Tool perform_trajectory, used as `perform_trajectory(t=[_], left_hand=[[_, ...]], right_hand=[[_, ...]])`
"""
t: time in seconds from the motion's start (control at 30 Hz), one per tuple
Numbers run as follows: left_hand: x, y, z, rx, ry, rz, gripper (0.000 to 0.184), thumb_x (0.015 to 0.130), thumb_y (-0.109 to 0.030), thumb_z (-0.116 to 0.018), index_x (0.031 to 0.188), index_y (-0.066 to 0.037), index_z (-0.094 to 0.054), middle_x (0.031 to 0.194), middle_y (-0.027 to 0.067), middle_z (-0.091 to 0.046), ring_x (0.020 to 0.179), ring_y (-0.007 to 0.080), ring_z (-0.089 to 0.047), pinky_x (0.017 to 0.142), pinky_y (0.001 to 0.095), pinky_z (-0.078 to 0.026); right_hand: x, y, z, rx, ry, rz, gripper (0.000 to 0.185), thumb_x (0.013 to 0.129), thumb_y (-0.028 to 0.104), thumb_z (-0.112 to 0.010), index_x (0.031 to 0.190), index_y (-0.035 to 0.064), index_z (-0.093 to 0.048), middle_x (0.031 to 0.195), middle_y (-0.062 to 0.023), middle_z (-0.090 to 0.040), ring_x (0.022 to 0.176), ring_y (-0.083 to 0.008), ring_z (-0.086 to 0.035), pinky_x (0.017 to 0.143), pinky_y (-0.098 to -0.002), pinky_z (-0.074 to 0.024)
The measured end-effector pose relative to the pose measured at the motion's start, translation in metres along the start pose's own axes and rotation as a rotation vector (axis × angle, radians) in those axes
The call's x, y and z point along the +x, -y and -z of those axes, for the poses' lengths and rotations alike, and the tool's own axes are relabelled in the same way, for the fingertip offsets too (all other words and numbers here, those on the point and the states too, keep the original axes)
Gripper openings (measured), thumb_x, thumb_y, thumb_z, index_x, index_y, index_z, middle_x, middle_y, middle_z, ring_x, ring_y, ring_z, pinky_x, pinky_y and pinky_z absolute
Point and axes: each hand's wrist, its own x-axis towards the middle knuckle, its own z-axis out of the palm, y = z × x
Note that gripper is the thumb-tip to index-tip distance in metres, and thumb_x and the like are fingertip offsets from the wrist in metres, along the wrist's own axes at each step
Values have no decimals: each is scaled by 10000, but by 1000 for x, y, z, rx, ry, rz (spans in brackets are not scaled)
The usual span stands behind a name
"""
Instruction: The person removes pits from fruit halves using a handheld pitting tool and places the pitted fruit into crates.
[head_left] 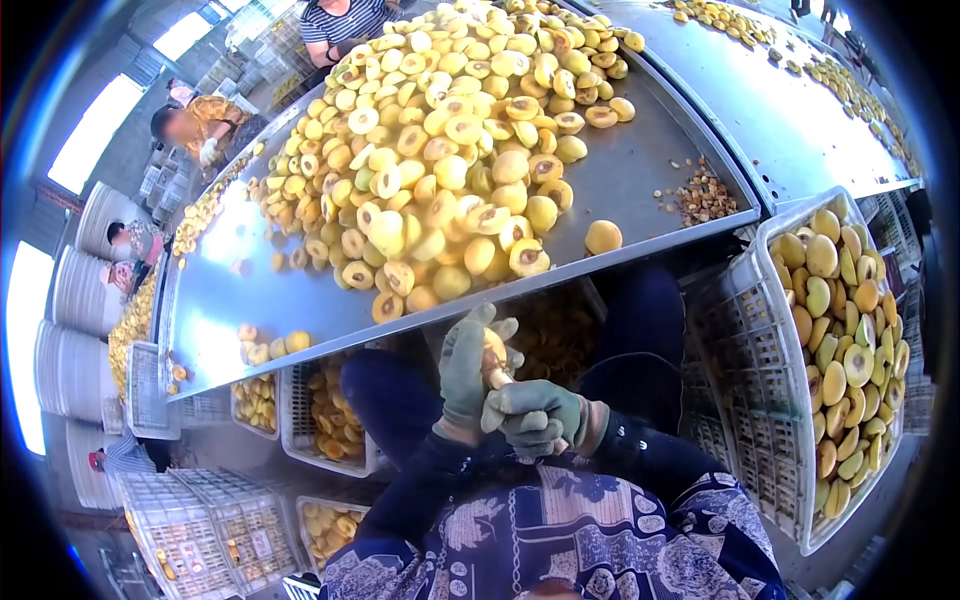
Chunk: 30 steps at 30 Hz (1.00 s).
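Note:
My left hand (463, 365), in a grey-green glove, is closed around a yellow peach half (493, 347) in front of my lap. Just below and to the right, my right hand (540, 415), gloved alike, makes a fist around a slim tool (498, 378). The tool's pale end points up at the fruit and seems to touch it; its exact shape is mostly hidden by my fingers. Beyond my hands, a large heap of halved yellow peaches (430, 160) covers much of a metal table (640, 130). Several of the halves still have brown stones in them.
At my right stands a white crate (790, 400) full of peach halves. More crates (290, 425) of fruit sit under the table and at lower left. Loose pits (703, 195) lie near the table's right corner. Co-workers (205, 125) sit along the far left side.

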Motion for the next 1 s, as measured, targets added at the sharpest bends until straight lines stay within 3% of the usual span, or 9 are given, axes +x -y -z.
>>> perform_trajectory(t=[0.17,0.27,0.37,0.47,0.57,0.67,0.73,0.83,1.0], left_hand=[[10,8,16,14,-91,-206,378,937,-294,-593,1241,-73,-558,1053,179,-657,664,203,-662,578,275,-555],[11,-23,47,257,-186,-306,420,978,-289,-521,1297,-16,-512,1147,158,-631,873,227,-679,648,302,-583],[24,-51,125,634,-396,-643,365,941,-214,-572,1243,-11,-554,1110,132,-640,989,210,-635,687,303,-565],[30,-103,194,650,-497,-490,300,856,-170,-678,1127,-46,-642,1041,129,-660,1033,250,-603,807,361,-514],[37,-129,210,1857,-495,-500,338,847,-294,-675,1110,-84,-643,1063,141,-660,990,290,-617,787,416,-496],[86,-100,221,1698,-326,-497,488,824,-421,-655,1113,-29,-634,996,189,-676,947,332,-641,865,406,-479],[100,-102,151,1497,-243,-7,541,792,-447,-669,1138,-33,-639,985,198,-683,923,339,-649,858,400,-487],[133,-84,152,1620,-155,3,527,765,-385,-708,1124,-5,-641,941,160,-697,848,274,-666,800,359,-513],[126,-67,168,908,-202,-258,266,769,-200,-709,920,16,-668,877,69,-684,756,134,-627,703,280,-519]], right_hand=[[11,-10,17,211,247,30,330,1010,181,-381,1116,-75,-559,494,57,-454,304,-38,-368,301,-199,-350],[10,-6,8,205,404,70,347,1021,195,-378,1102,-77,-576,562,40,-480,366,-46,-398,318,-190,-353],[6,-1,14,202,186,95,343,1012,226,-414,1110,-63,-572,582,32,-486,382,-54,-416,332,-195,-362],[8,14,23,-34,-297,119,306,996,256,-458,1021,-13,-602,542,34,-489,376,-61,-407,374,-220,-399],[23,28,49,12,-467,141,322,982,311,-505,1006,6,-609,568,33,-517,397,-64,-427,394,-191,-397],[41,40,57,22,-717,272,253,944,273,-576,966,23,-602,578,20,-514,419,-76,-452,387,-191,-387],[46,40,46,-222,-832,177,231,918,258,-593,941,28,-595,576,6,-508,416,-86,-457,379,-200,-385],[42,32,15,-432,-872,92,195,869,231,-625,903,44,-585,597,-30,-525,401,-101,-457,359,-223,-376],[43,26,-5,-550,-786,127,199,888,244,-631,905,51,-587,633,-37,-550,441,-93,-480,377,-224,-400]])
